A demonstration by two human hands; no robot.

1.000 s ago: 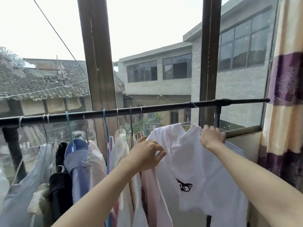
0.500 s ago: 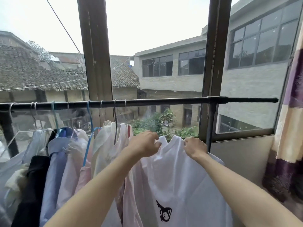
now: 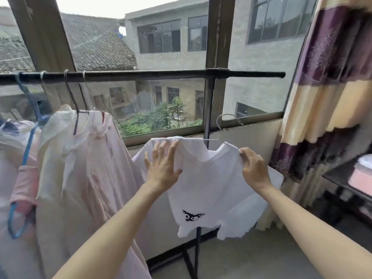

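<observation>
A white T-shirt (image 3: 211,182) with a small black cat print hangs on a wire hanger (image 3: 220,125), whose hook is free of the black clothes rail (image 3: 145,74) and well below it. My left hand (image 3: 163,168) lies on the shirt's left shoulder with its fingers straight and spread. My right hand (image 3: 254,169) pinches the shirt's right shoulder at the hanger's end. Both hands carry the shirt in front of the window sill.
A pale pink garment (image 3: 96,162), a cream one (image 3: 54,137) and a blue hanger (image 3: 24,158) crowd the rail's left part. The rack's upright post (image 3: 208,109) stands behind the shirt. At right are a striped curtain (image 3: 332,77) and a dark shelf (image 3: 342,182) with pink boxes.
The shirt with its hanger has come off the rail and moved down and to the right. My left hand has opened from a curled grip to spread fingers.
</observation>
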